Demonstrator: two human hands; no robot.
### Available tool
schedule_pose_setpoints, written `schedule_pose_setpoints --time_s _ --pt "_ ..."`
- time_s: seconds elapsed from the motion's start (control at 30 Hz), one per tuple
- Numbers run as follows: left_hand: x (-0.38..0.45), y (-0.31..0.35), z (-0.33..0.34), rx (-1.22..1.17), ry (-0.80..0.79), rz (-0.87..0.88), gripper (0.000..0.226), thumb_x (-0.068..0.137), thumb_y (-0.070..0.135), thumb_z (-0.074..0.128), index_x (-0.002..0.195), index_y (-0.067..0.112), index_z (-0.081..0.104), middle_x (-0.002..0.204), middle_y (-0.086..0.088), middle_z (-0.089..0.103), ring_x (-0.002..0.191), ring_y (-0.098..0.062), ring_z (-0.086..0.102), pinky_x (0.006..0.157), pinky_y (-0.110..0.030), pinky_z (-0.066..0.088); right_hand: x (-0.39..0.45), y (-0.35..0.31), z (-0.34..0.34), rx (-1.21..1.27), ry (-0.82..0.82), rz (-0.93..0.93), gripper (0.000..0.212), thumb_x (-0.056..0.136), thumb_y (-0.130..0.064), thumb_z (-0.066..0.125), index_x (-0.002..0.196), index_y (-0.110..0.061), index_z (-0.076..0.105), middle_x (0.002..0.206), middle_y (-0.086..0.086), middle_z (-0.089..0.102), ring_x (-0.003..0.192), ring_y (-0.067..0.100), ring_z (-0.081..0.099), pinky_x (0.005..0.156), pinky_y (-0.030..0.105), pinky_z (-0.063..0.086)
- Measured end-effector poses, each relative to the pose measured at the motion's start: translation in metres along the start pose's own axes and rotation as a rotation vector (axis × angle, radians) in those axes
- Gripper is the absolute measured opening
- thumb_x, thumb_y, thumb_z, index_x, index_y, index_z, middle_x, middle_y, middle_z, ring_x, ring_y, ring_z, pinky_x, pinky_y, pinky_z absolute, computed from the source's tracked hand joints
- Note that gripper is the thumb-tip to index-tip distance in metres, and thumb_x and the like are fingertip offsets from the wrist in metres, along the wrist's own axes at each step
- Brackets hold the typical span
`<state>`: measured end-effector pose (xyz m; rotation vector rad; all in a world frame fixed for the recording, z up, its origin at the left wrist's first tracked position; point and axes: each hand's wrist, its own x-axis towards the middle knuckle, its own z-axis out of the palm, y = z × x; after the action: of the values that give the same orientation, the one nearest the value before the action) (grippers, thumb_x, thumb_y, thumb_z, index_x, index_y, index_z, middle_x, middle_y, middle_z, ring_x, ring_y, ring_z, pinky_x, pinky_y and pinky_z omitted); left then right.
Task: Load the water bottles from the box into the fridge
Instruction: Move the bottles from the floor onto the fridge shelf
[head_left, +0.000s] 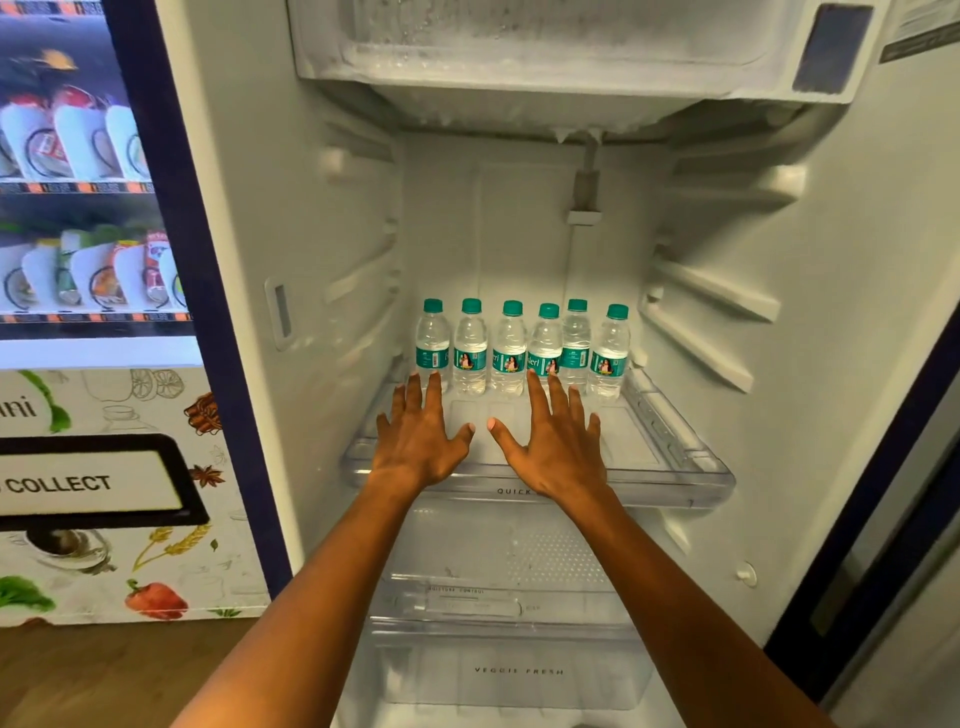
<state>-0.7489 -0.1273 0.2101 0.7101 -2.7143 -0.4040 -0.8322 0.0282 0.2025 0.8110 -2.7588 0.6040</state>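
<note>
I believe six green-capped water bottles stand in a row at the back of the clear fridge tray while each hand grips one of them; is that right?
Not quite. The head view shows six bottles on the tray, but the left hand and right hand lie open with fingers spread, gripping nothing.

Vending machine (93, 260) left; wooden floor (104, 675)

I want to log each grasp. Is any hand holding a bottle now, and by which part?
Nothing is held. The left hand and right hand are open, fingers straight, fingertips at the feet of the bottles on the tray.
</note>
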Motion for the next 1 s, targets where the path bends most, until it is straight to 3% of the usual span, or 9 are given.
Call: schedule_pose_setpoints --time_s 0.33,0.57,0.8,1.0 --pt "0.033 -0.011 -0.015 -0.052 0.015 0.003 0.083 0.096 0.051 0.047 0.155 0.024 -0.005 0.164 -0.004 -0.010 0.150 -0.027 -0.009 0.120 -0.054 0.004 0.030 -0.010 -0.002 0.021 0.053 -0.109 0.086 0.092 -0.068 0.039 0.156 -0.029 -0.002 0.165 0.003 -0.007 0.151 0.031 -0.005 0.118 0.057 0.006" --pt "0.090 -0.003 -0.044 -0.218 0.111 -0.044 0.079 0.095 0.028 0.059 0.156 0.018 0.009 0.163 -0.009 0.005 0.150 -0.029 0.008 0.119 -0.045 0.017 0.098 -0.044 -0.013 0.047 0.128 -0.199 0.075 0.097 -0.051 0.049 0.156 -0.021 0.014 0.163 0.006 0.017 0.143 0.032 0.028 0.111 0.048 0.034" --pt "0.131 0.005 -0.055 -0.234 0.110 0.060 0.072 0.094 -0.001 0.053 0.155 0.016 0.019 0.163 -0.010 0.011 0.149 -0.030 0.015 0.118 -0.037 0.022 0.150 -0.065 -0.023 0.092 0.093 -0.246 0.061 0.102 -0.036 0.048 0.155 -0.020 0.022 0.159 0.006 0.027 0.138 0.029 0.040 0.101 0.041 0.046" --pt "0.150 0.005 -0.057 -0.218 0.141 0.166 0.049 0.091 -0.011 0.052 0.135 0.008 0.054 0.140 -0.014 0.049 0.129 -0.029 0.049 0.107 -0.037 0.041 0.166 -0.069 -0.016 0.156 0.071 -0.206 0.048 0.099 -0.032 0.054 0.145 -0.020 0.043 0.139 0.010 0.053 0.121 0.030 0.055 0.092 0.039 0.050"
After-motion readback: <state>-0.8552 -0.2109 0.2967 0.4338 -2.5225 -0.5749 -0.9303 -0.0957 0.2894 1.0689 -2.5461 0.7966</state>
